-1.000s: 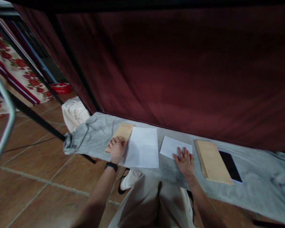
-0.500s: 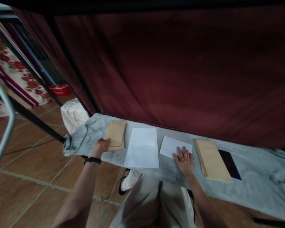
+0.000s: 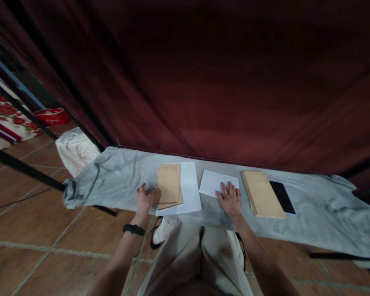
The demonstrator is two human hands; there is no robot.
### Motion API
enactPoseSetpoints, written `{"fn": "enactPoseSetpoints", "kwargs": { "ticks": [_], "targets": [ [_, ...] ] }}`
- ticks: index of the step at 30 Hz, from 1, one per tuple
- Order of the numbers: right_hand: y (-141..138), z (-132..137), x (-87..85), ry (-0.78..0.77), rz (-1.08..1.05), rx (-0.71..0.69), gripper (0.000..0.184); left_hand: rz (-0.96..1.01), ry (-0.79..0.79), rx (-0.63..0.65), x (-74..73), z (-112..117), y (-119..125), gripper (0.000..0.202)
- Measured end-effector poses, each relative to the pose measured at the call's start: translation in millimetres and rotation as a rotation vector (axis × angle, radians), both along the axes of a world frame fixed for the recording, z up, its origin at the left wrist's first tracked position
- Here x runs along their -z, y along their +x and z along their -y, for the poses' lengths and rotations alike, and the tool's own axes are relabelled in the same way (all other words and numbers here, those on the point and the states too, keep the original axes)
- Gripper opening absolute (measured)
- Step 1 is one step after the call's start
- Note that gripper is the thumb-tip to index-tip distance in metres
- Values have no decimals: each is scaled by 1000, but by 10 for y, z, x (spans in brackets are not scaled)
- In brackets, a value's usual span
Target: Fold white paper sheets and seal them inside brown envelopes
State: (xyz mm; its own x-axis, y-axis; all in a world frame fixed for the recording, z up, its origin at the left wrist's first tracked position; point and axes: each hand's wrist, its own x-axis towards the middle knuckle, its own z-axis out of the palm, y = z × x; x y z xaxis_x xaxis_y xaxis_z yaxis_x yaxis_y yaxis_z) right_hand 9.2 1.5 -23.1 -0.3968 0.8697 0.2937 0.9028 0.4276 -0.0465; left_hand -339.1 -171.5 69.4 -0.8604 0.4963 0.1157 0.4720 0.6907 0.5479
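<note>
My left hand (image 3: 144, 198) is at the left edge of a small stack of brown paper envelopes (image 3: 169, 183), its fingers apart and one fingertip at or against the edge. That stack lies over the left part of an unfolded white sheet of paper (image 3: 191, 191) with crease lines. To the right, my right hand (image 3: 230, 199) rests flat, fingers spread, on a folded white sheet (image 3: 211, 183). Another stack of brown envelopes (image 3: 263, 195) lies farther right, partly over a dark tablet-like device (image 3: 283, 197).
A grey cloth (image 3: 320, 209) covers the narrow bench against a dark red curtain (image 3: 203, 102). Black frame bars (image 3: 24, 168) stand at left. A striped cloth bundle (image 3: 77, 150) and a red box (image 3: 52, 116) are beyond the bench's left end.
The left envelope stack has moved right, from the grey cloth onto the unfolded sheet. My left hand went with it and its grip has loosened. My right hand stays on the folded sheet; the view has shifted.
</note>
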Motion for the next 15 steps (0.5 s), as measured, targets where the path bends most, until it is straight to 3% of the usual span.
{"fn": "enactPoseSetpoints", "kwargs": {
  "ticks": [2, 6, 11, 15],
  "targets": [
    [-16, 8, -31, -36, -4, 11, 59, -47, 28, 93, 30, -33, 147, 49],
    [-34, 47, -128, -87, -3, 22, 59, -84, 105, 475, 175, -304, 758, 49],
    [-25, 36, -213, -120, -54, 3, 59, -136, 44, 891, 325, -922, 1738, 51],
    [-23, 12, -235, -144, -57, -14, 56, -203, -101, 1040, 342, -1422, 2161, 53]
  ]
}}
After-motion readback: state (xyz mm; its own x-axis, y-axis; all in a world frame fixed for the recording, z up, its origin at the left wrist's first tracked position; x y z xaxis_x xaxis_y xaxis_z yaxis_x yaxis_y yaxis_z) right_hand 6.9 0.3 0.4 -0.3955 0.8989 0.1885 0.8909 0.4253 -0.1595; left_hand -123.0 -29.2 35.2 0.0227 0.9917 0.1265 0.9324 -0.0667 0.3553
